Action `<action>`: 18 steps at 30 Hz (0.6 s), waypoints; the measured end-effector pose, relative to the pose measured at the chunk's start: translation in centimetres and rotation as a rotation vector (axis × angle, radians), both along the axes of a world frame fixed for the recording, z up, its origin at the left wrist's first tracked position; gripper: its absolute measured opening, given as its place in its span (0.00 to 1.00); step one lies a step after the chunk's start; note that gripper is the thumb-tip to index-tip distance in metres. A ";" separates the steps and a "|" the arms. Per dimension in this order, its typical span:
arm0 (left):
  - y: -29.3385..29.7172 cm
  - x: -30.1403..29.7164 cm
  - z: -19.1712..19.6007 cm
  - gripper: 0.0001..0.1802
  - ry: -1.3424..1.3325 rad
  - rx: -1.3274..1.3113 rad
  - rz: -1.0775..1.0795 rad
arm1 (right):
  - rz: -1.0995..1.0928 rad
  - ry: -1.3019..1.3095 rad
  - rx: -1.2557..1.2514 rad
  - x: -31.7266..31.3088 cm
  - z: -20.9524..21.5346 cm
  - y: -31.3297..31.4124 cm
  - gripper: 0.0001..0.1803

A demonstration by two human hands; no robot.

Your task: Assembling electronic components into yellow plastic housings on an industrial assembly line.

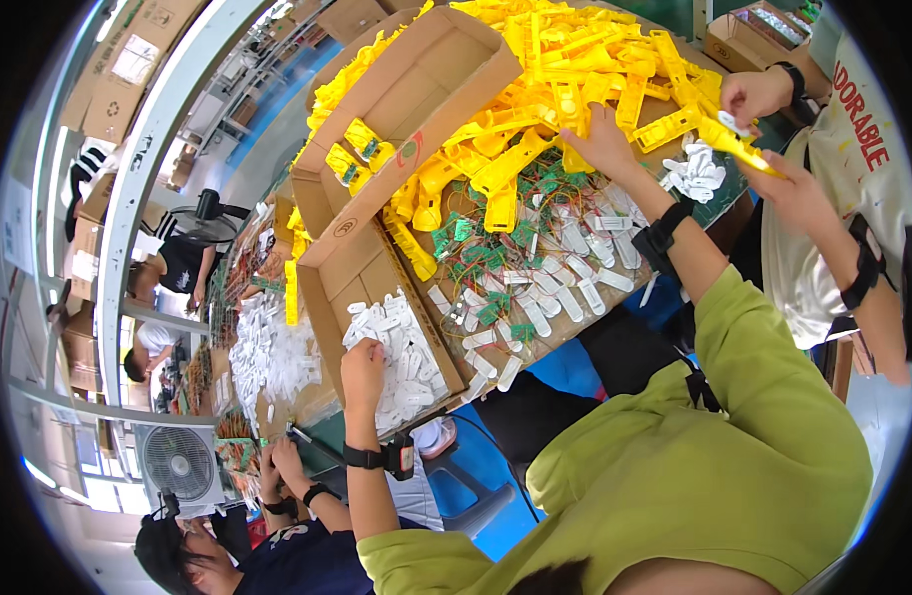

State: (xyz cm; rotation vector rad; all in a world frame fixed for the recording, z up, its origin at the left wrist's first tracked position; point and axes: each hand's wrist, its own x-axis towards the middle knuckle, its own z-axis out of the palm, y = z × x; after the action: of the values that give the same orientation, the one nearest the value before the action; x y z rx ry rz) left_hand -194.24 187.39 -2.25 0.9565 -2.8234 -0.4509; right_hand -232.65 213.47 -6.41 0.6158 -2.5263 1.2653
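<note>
The yellow shells (512, 169) lie in a big, tangled heap along the far edge of your bench (560, 333). They are bright, smooth-looking plastic, long and narrow; several show a hollow, trough-like inside with ribs and cut-outs, while others turn a closed, rounded back upward. They point every way, many lying across one another.

Your right hand (605, 149) is at the near side of that heap, its thumb and fingers apart among the shells; you cannot tell from here whether it grips one. Your left hand (364, 372) is curled over the white pieces (404, 362) in the near compartment of the cardboard box (421, 124), and whether anything sits inside its fingers is hidden. Those pieces are small, pale and slender, piled loosely.

The box stands toward the left end of the bench and reaches back from the near edge. In its far compartment rest two filled shells (358, 132), yellow with green and a little white showing inside.

Between the heap and the bench's near edge, green circuit boards (461, 230) lie mixed with thin reddish wires, and white oblong parts (575, 238) with rounded ends spread beside them. Toward the right end of the bench is a small white pile (696, 174), just beyond which a co-worker's hands (801, 193) hold another yellow shell (733, 144).
</note>
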 end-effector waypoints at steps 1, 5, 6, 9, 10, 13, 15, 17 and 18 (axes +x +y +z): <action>0.2 0.2 0.0 0.09 0.009 -0.043 -0.012 | -0.037 -0.003 0.063 0.6 0.4 -0.5 0.36; -0.6 -0.2 -1.1 0.07 0.008 -0.120 -0.139 | -0.168 0.146 0.027 -1.4 -1.9 0.1 0.42; -0.3 -0.4 -0.6 0.07 0.000 -0.125 -0.123 | -0.150 0.167 -0.047 -3.6 -3.1 1.2 0.40; 0.5 0.4 1.2 0.08 0.079 -0.141 -0.007 | 0.015 -0.167 -0.275 -2.0 0.3 1.5 0.35; 0.7 1.1 1.6 0.10 0.214 0.062 0.051 | 0.136 -0.517 -0.404 0.0 2.7 1.7 0.32; 4.4 -1.8 3.8 0.13 0.496 0.505 0.025 | 0.395 -0.635 -0.623 4.1 5.0 3.7 0.29; 7.9 -3.1 5.9 0.14 0.640 0.722 -0.005 | 0.515 -0.772 -0.708 8.5 6.8 4.2 0.27; 10.6 -3.6 7.3 0.11 0.705 0.815 -0.116 | 0.595 -0.700 -0.786 13.8 7.6 3.6 0.28; 11.8 -3.9 7.7 0.11 0.740 0.834 -0.139 | 0.642 -0.695 -0.824 16.4 7.8 3.3 0.29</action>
State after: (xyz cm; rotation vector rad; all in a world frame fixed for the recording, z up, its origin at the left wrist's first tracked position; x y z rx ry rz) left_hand -198.09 199.20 5.45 0.4877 -1.9925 -1.6673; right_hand -216.29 216.73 1.42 0.8980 -1.8940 2.9336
